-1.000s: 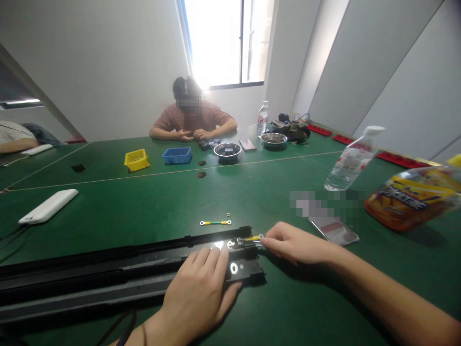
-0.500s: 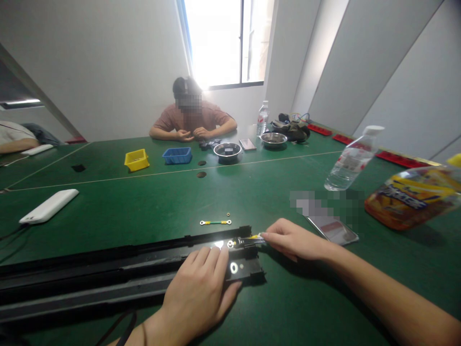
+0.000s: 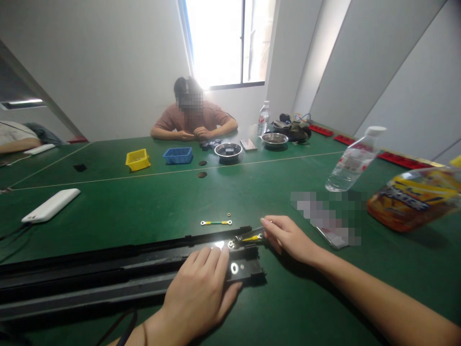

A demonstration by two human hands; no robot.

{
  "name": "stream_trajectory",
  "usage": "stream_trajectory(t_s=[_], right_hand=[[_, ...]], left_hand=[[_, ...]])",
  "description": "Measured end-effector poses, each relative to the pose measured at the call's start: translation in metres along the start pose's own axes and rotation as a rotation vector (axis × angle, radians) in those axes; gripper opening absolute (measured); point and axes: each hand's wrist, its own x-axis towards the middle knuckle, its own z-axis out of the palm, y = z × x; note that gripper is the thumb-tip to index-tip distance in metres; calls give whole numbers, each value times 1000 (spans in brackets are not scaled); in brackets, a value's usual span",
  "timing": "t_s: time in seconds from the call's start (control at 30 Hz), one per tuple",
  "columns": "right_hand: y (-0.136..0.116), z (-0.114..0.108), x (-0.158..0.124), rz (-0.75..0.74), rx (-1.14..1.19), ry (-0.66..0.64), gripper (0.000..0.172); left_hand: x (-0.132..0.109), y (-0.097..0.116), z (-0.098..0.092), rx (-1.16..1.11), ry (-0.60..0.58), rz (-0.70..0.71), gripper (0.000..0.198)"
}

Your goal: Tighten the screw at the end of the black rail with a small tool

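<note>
A long black rail-like housing lies across the near left of the table. My left hand is closed over its right part, fingers on top and thumb at the near edge. My right hand, just past the housing's right end, pinches a slim metal wrench. The wrench's head is by a nut on the housing. Below the wrench shows the yellow lug end of a wire. A green-and-yellow ground wire with ring ends lies behind the housing, near a small brass-coloured ring.
A phone, a water bottle and a drink bottle stand or lie right. Farther back are a yellow bin, a blue bin and metal bowls. Another person sits opposite. A white power bank lies left.
My right hand has risen slightly and tilted the wrench up at its handle end, baring the yellow lug below it. My left hand has stayed in place.
</note>
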Motion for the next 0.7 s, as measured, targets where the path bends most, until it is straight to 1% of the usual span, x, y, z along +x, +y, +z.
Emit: stream_trajectory(t_s=[0.17,0.37,0.7], right_hand=[[3,0,2,-3,69,-10,51],[0,1,2,-6,37,-23,52],[-3,1,2,8,15,-21,52]], left_hand=[[0,0,1,0,7,2,53],[0,1,0,-9,-15,0,54],[1,0,0,-9,2,4,53]])
